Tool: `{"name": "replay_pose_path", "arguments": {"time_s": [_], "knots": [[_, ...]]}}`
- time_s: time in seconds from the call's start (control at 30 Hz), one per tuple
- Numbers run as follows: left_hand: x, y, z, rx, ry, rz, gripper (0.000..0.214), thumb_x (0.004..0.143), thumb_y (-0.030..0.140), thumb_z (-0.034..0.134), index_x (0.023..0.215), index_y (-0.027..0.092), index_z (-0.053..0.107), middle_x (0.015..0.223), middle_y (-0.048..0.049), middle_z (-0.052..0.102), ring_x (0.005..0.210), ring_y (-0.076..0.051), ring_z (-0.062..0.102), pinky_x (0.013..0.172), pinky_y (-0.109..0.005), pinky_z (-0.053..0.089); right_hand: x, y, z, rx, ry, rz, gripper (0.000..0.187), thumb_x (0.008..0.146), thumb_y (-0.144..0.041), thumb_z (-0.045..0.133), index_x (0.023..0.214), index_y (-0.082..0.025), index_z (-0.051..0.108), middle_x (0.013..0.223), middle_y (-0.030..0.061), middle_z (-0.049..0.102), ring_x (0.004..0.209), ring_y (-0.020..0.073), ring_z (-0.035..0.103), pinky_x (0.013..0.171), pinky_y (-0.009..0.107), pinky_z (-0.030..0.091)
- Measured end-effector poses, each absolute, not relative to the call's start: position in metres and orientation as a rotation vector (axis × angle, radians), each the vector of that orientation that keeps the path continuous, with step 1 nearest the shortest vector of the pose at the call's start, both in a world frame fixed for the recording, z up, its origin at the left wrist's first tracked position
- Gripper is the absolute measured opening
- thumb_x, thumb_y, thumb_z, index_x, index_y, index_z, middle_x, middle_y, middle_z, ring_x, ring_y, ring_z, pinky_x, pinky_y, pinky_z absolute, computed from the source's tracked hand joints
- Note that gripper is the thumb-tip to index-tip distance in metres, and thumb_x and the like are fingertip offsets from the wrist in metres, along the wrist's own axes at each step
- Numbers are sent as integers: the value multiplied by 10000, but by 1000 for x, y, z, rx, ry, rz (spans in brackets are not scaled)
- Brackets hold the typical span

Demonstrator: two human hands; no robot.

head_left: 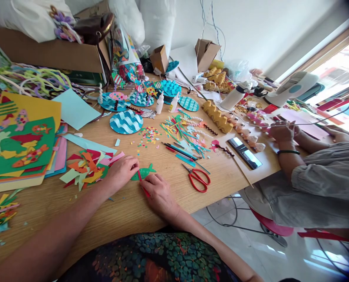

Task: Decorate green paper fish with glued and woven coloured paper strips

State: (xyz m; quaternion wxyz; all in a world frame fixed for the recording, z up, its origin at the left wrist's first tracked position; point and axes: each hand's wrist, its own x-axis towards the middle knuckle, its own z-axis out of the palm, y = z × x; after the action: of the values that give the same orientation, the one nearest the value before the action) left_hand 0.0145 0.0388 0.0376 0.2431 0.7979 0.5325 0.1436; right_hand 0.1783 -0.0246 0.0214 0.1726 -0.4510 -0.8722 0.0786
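Observation:
A green paper fish (146, 171) lies flat on the wooden table in front of me. Across its body runs a narrow red paper strip (139, 176). My left hand (122, 170) pinches the strip's upper end between thumb and fingers. At its lower end my right hand (160, 194) is closed on the strip, fingers curled and resting by the fish's lower edge. Part of the fish is covered by my right fingers. Left of my left hand is a heap of coloured paper scraps (89, 168). Red-handled scissors (198, 180) lie to the right of my right hand.
Pens (181, 150), thin paper strips (177, 129) and paper dots (149, 135) lie beyond the fish. Two glue bottles (160, 103) stand near blue wavy discs (126, 122). A phone (245, 152) lies right, near another person's hands (282, 131). Coloured sheets (21, 145) are stacked left.

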Motion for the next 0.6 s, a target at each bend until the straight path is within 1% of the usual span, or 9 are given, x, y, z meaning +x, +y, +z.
{"name": "replay_pose_path", "arguments": {"time_s": [0.17,0.6], "knots": [[15,39,38,2199,1457,373,131,765,174,475,638,199,491,699,-5,557,703,-172,493,615,-275,329,178,-25,22,-1292,-2480,239,155,850,-126,468,778,-193,588,832,32,583,786,148,482,691,243,392],[17,39,38,2215,1482,359,121,761,148,463,649,196,470,693,1,551,691,-164,489,600,-263,326,178,-26,23,-1318,-2493,249,192,874,-150,435,799,-191,607,836,40,585,791,151,480,700,247,382]]}}
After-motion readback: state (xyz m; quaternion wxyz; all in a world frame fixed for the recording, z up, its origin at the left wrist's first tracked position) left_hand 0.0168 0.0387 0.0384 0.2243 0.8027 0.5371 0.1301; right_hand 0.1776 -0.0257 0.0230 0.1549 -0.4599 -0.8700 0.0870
